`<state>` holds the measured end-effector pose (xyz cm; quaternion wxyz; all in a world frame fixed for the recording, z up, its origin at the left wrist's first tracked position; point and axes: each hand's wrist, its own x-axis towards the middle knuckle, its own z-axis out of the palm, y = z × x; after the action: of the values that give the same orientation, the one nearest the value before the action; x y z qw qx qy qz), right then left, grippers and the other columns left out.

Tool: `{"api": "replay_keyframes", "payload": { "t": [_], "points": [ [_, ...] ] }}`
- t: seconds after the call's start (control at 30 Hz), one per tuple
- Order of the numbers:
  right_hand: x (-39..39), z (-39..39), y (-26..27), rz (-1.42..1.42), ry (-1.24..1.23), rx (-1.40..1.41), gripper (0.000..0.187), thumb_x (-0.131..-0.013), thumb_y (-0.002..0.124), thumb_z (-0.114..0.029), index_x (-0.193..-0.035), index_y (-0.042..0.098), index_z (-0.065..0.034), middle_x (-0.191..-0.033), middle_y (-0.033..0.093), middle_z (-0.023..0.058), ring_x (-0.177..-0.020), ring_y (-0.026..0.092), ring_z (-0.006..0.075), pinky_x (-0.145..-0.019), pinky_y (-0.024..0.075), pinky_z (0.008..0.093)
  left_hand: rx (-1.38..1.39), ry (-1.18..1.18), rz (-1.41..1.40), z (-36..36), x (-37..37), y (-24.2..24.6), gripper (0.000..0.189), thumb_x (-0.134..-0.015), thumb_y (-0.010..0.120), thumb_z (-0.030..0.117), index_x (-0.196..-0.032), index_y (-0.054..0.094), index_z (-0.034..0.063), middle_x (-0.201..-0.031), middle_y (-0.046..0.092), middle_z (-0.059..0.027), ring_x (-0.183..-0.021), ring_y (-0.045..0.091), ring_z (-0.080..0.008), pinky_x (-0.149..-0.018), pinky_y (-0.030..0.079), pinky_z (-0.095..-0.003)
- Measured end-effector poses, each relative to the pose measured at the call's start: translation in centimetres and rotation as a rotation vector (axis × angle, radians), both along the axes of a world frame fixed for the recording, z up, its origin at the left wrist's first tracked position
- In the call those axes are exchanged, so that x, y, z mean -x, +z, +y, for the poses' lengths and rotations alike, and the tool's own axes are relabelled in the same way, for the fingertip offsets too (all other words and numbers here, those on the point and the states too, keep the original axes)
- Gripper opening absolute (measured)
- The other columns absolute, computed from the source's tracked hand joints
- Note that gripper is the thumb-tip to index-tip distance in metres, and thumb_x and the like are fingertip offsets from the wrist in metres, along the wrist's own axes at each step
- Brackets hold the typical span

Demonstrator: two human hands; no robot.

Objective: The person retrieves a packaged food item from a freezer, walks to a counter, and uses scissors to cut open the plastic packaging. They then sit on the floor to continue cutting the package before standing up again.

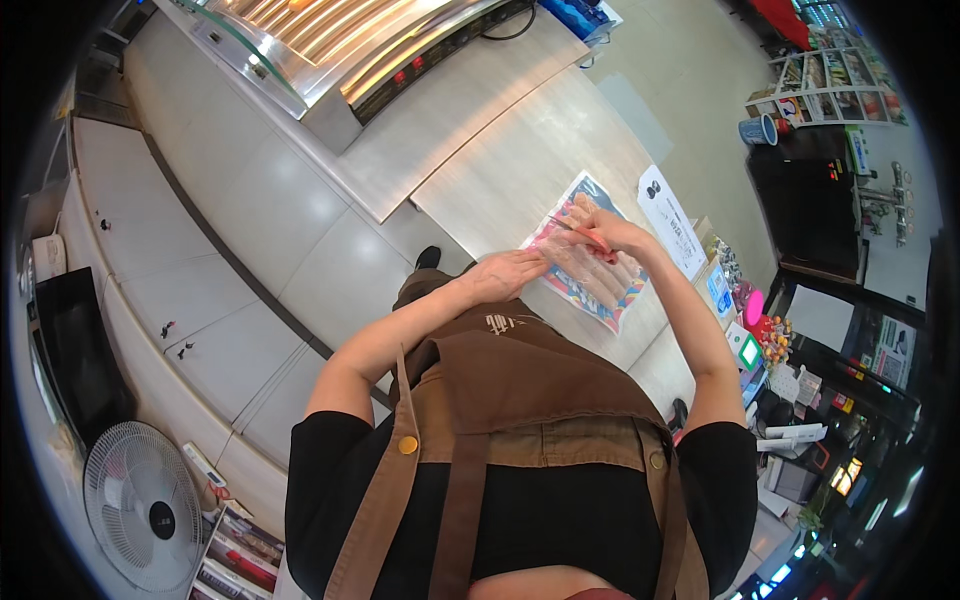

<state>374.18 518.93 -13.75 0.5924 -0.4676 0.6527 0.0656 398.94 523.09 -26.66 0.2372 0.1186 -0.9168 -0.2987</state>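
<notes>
A clear plastic packet of sausages (600,289) with a colourful printed border lies flat on the light counter (480,191) before me. My right hand (611,231) grips scissors with red handles (592,237) above the packet. Their blades point towards its upper left part. My left hand (506,274) has its fingers together on the packet's near left edge, holding it; the thumb's grip is partly hidden. Whether the blades touch the plastic I cannot tell.
A roller grill (300,34) with a glass side stands at the upper left. Beyond the packet lies a white printed sign (671,221). Lollipops (778,337) and a small payment device (748,350) crowd the right side. A fan (142,506) is at the lower left.
</notes>
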Motion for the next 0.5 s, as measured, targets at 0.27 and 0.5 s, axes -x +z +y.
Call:
{"api": "replay_keyframes", "payload": {
  "t": [0.27,0.5],
  "points": [
    [1.4,-0.2,3.9,-0.012,-0.043,-0.226,0.053,-0.082,0.072,-0.051,-0.081,0.067,0.0025,-0.05,0.048,0.0002,-0.037,0.046,0.0092,-0.033,0.0329,0.0254,-0.019,-0.012,-0.04,-0.2,-0.1,0.2,0.057,-0.076,0.059,0.003,-0.132,0.05,0.002,-0.131,0.056,-0.0123,-0.127,0.05,-0.0237,-0.107,0.041,-0.0344],
    [0.9,-0.5,1.0,-0.006,0.013,-0.128,0.054,-0.081,0.072,-0.051,-0.081,0.067,0.0031,-0.049,0.047,-0.0001,-0.037,0.046,0.0095,-0.034,0.0335,0.0249,-0.024,-0.011,-0.043,-0.2,-0.2,0.2,0.059,-0.076,0.06,0.003,-0.133,0.048,0.0025,-0.131,0.056,-0.0117,-0.127,0.05,-0.0236,-0.107,0.042,-0.0346]
  ]
}}
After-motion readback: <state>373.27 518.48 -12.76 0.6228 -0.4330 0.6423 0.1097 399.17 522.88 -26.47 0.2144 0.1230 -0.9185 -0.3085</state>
